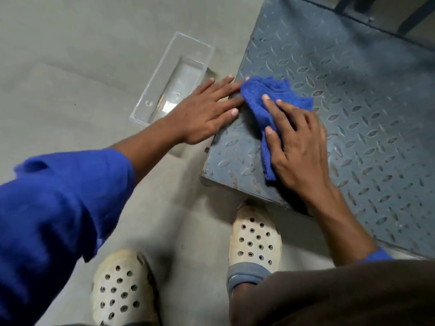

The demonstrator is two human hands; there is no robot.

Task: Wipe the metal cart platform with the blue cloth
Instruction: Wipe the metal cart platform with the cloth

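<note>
The metal cart platform [353, 95] is grey-blue diamond plate with rust spots, filling the right side. A crumpled blue cloth [261, 97] lies near its left edge. My right hand [299, 147] presses flat on the cloth, fingers spread over it and pointing up-left. My left hand [207, 109] rests flat on the platform's left edge, fingers apart, its fingertips touching the cloth's left end. It holds nothing.
A clear plastic rectangular tray [174, 76] lies on the concrete floor [70, 67] just left of the platform, partly under my left wrist. My two feet in cream perforated clogs [255, 236] stand at the platform's near corner. Dark frame bars [412, 17] cross the top right.
</note>
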